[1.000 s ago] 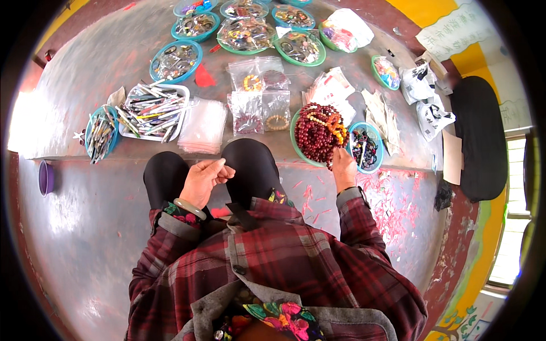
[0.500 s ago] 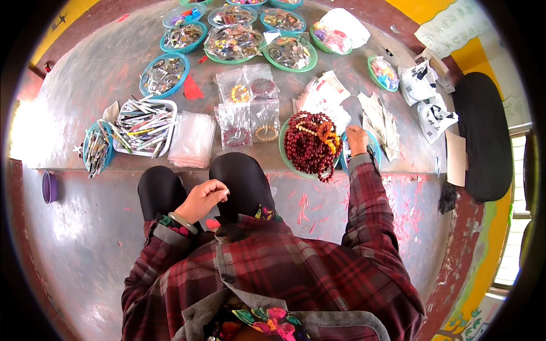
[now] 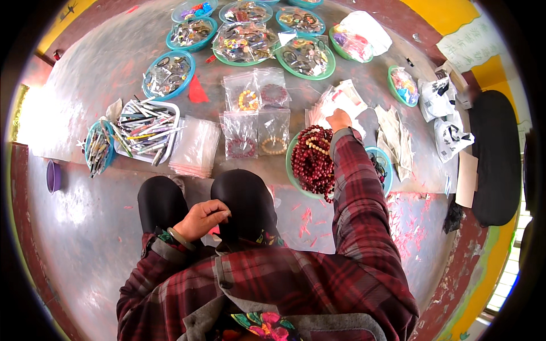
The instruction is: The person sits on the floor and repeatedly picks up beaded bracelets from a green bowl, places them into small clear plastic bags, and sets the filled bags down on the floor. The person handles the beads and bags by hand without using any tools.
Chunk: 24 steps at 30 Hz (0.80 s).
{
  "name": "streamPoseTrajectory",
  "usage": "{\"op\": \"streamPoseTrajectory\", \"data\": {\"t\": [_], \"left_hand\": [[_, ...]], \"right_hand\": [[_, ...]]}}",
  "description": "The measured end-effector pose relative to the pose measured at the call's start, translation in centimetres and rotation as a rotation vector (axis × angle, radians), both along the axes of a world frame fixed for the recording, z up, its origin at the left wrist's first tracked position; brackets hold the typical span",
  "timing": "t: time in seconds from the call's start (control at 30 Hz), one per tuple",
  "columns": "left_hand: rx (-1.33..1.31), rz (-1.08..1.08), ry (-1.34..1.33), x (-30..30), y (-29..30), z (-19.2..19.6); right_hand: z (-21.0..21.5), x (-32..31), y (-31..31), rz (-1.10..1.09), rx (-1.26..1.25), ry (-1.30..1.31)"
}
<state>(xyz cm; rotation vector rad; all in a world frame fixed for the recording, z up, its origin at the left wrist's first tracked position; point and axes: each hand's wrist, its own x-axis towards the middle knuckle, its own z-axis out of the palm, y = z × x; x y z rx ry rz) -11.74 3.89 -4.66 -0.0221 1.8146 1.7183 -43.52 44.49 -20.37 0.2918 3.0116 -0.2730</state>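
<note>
Overlapping the near edge of some white packets point(image 3: 351, 98), the right hand point(image 3: 340, 119) shows its back, while the left hand point(image 3: 200, 221) is half curled by the knee point(image 3: 243, 196).

The right hand's fingertips are hidden, so how far it is open, and whether it grips or just touches a packet, cannot be told. The left hand's fingers are bent inward, thumb near forefinger; whether something tiny is pinched there is too small to tell. The packets lie behind the green bowl point(image 3: 290, 165), heaped with dark red beads point(image 3: 310, 165); the right sleeve point(image 3: 359, 190) passes between it and the blue bowl point(image 3: 388, 171).
</note>
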Motion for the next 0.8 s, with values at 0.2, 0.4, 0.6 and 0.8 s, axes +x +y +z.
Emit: {"op": "streamPoseTrajectory", "data": {"t": [0.2, 0.4, 0.6, 0.8], "left_hand": [[0.029, 0.013, -0.096, -0.3, -0.4, -0.1], [-0.014, -0.003, -0.123, -0.8, -0.4, 0.6], [0.06, 0.015, -0.097, -0.9, -0.3, 0.4], [0.078, 0.027, -0.085, -0.5, -0.3, 0.3]], "right_hand": [[-4.0, -3.1, -1.3, -0.044, 0.105, -0.155], [-2.5, -2.5, -1.5, -0.044, 0.029, -0.087], [-1.6, -2.9, 1.2, 0.057, 0.123, -0.081], [-0.6, -2.4, -0.4, -0.017, 0.088, -0.103]]}}
